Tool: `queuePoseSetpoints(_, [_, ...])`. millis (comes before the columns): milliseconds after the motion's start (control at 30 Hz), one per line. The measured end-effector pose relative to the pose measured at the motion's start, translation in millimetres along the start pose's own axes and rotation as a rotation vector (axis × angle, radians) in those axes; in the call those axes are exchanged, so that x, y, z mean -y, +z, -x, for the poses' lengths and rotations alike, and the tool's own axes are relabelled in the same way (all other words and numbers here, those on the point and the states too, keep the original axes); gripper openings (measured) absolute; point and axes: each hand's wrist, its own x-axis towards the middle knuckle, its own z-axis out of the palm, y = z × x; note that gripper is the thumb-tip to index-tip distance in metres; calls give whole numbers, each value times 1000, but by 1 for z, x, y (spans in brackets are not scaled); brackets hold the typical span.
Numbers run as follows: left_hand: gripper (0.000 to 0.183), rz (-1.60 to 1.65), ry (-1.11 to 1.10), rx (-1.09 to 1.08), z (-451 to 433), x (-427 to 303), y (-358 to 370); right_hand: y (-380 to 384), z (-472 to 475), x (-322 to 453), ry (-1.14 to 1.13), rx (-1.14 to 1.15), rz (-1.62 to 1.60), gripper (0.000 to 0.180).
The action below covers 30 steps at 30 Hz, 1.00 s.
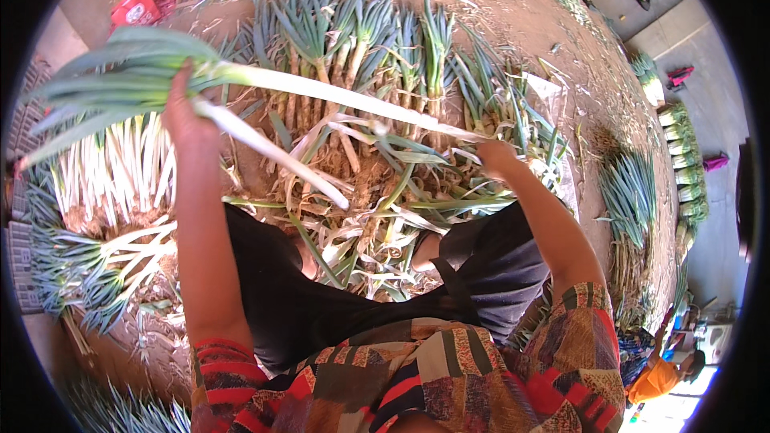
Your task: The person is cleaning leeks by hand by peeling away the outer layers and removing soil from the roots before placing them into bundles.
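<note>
My left hand (pixel 191 120) is closed around two long green onions just where the leaves begin. Their green leaves (pixel 114 75) fan out to the left, slightly blurred. One white stalk (pixel 325 93) stretches across to my right hand (pixel 499 159), whose fingers pinch its thin far end. Whether they hold the root end or a strip of outer skin, I cannot tell. The second onion's white stalk (pixel 271 153) slants down toward my knees, its lower end free. Beneath both, stripped leaves and skins (pixel 385 240) are heaped between my feet.
Soil-covered unpeeled onions (pixel 319 48) lean in a row ahead. White-stalked onions (pixel 114 168) are gathered at left, with more lying (pixel 120 252) nearer me. Another onion bundle (pixel 628 198) lies at right. Farther off are a red container (pixel 135 6) and a person in orange (pixel 652 382).
</note>
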Motion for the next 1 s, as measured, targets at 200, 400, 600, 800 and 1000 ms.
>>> queuePoseSetpoints(200, [17, 130, 32, 45, -49, -39, -44, 117, 60, -198, 363, 69, -96, 25])
queuePoseSetpoints(400, [17, 116, 39, -27, -47, -39, -39, 4, 24, -81, 313, -348, -843, 22])
queuePoseSetpoints(600, [20, 117, -195, -10, -39, -11, -26, -73, -9, 107, -125, -235, -1290, 76])
queuePoseSetpoints(800, [21, 109, -314, 32, -37, 0, -26, -143, 10, 155, -509, 121, -2070, 47])
queuePoseSetpoints(1000, [19, 206, -235, 19, -39, -17, -28, -35, -10, -29, 600, -440, -1605, 33])
